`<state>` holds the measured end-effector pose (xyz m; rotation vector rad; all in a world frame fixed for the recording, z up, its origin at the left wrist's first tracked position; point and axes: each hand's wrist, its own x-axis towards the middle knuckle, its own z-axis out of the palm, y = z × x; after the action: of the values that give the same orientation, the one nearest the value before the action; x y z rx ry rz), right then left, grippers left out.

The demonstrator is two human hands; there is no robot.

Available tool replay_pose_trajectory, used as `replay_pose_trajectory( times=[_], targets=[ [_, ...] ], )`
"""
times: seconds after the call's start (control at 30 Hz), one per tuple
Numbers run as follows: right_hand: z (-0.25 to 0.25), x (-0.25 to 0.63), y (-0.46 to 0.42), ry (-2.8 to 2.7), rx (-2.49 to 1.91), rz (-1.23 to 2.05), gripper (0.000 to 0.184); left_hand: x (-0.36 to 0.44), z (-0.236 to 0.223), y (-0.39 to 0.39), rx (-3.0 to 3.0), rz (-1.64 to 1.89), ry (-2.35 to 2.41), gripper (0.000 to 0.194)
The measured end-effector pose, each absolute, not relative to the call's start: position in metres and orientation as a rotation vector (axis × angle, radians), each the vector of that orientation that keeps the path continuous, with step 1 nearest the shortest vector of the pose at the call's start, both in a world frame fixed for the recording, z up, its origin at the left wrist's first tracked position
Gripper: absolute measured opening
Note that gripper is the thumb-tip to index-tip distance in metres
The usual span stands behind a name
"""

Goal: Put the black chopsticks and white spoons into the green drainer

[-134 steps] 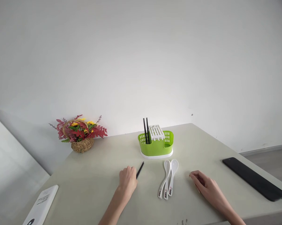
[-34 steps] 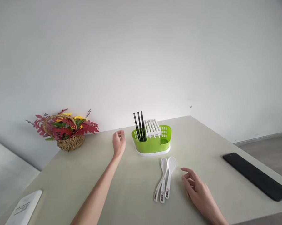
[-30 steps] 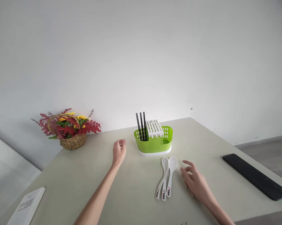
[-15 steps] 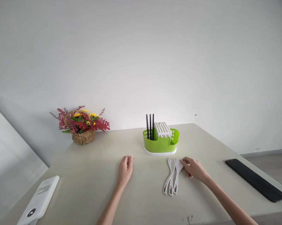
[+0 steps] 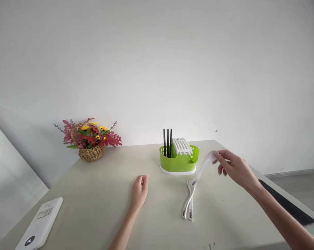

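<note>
My right hand [image 5: 233, 167] pinches a white spoon [image 5: 204, 166] by its bowl and holds it up, tilted, with the handle slanting down to the left. Below the handle's end, two more white spoons [image 5: 188, 203] lie crossed on the table, with small printed marks on their handles. My left hand [image 5: 140, 190] rests on the table with its fingers curled in and nothing visible in them. Behind the spoons stands a green utensil caddy [image 5: 178, 164] on a white base. Black chopsticks [image 5: 167, 143] stand upright in its left part, and a white slotted rack [image 5: 182, 146] sits over its middle.
A wicker basket [image 5: 92, 153] of red and yellow flowers stands at the back left by the wall. A white power-bank-like device [image 5: 43, 222] lies at the front left. At the right table edge, my right forearm partly covers a long black flat object [image 5: 289, 205].
My right hand has lifted one spoon off the table, moving it up and to the right. The other two spoons stay on the table. My left hand has hardly moved.
</note>
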<state>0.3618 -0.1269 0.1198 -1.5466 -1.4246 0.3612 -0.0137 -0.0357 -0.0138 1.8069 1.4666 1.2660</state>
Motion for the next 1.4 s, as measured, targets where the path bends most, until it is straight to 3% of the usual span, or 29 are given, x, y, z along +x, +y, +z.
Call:
replay_pose_trajectory(
  times=[0.13, 0.27, 0.67, 1.1, 1.4],
  targets=[
    [0.172, 0.325, -0.115, -1.419, -1.477, 0.054, 0.046, -0.014, -0.014, -0.036, 1.820, 1.283, 1.460, 0.048],
    [0.190, 0.296, -0.089, -1.471, -1.415, -0.283, 0.042, -0.015, -0.014, -0.036, 1.828, 1.272, 1.463, 0.047],
    [0.113, 0.264, -0.024, -1.856, -1.234, -0.801, 0.017, -0.012, -0.014, -0.040, 1.894, 1.203, 1.464, 0.039],
    [0.069, 0.267, -0.015, -2.004, -1.111, -0.845, 0.019, -0.010, -0.010, -0.045, 1.960, 1.095, 1.481, 0.036],
    [0.074, 0.271, -0.031, -2.047, -1.177, -0.704, 0.022, -0.009, -0.005, -0.045, 1.974, 1.097, 1.499, 0.041]
  ],
)
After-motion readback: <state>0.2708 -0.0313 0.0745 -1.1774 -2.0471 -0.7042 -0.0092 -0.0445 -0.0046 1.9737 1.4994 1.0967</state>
